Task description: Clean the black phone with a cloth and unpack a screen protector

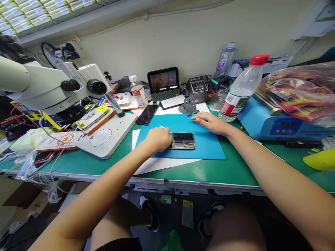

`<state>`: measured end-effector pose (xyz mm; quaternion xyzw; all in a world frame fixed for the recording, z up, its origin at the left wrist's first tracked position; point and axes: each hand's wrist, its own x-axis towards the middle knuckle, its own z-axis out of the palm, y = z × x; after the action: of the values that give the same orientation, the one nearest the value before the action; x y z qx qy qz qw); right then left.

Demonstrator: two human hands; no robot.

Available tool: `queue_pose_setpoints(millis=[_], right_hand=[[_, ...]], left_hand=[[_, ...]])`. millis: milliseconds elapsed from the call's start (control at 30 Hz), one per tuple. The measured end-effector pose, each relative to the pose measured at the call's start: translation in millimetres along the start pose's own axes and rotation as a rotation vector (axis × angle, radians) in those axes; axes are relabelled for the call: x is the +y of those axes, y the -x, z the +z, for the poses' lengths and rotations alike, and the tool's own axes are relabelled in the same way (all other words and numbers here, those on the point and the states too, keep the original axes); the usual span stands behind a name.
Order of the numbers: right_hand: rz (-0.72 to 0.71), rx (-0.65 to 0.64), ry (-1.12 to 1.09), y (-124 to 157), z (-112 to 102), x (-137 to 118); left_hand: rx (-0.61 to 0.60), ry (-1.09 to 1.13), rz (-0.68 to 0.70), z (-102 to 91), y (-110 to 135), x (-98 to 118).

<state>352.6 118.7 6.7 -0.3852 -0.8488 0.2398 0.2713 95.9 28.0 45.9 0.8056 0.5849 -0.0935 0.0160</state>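
Observation:
A dark phone (184,140) lies flat on a blue work mat (206,146) in the middle of the green bench. My left hand (157,138) is curled at the phone's left end, pinching something small and white that I cannot make out. My right hand (209,122) rests on the mat just behind the phone with its fingers stretched flat toward the left, holding nothing. A small grey metal stand (188,105) sits just beyond its fingertips.
A microscope (52,87) with a white base (107,136) stands at the left. Another black phone (147,114), a small screen (163,80), a soldering station (197,89), water bottles (242,89) and a blue machine (274,122) crowd the back. White paper (157,164) lies under the mat.

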Motion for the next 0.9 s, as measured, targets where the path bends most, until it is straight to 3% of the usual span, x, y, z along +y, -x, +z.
queue_pose_setpoints(millis=[100,300,400,567,733,900], right_hand=[[-0.002,0.004,0.019,-0.8,1.2,-0.5],[-0.009,0.009,0.004,-1.3,1.4,2.0],[-0.007,0.007,-0.002,-1.0,0.1,2.4],[0.008,0.000,-0.006,0.4,-1.1,1.6],[0.016,-0.004,-0.013,1.4,-1.6,-0.6],[0.022,-0.004,-0.013,1.6,-1.4,-3.2]], left_hand=[[0.018,-0.009,0.023,3.3,6.4,3.2],[0.043,0.104,0.102,-2.6,-21.3,60.1],[0.063,0.134,0.082,-7.7,-36.1,75.5],[0.051,0.131,0.034,-7.3,-31.8,55.4],[0.060,0.065,-0.037,1.6,-5.8,18.3],[0.038,0.008,-0.052,7.9,22.8,5.5]])
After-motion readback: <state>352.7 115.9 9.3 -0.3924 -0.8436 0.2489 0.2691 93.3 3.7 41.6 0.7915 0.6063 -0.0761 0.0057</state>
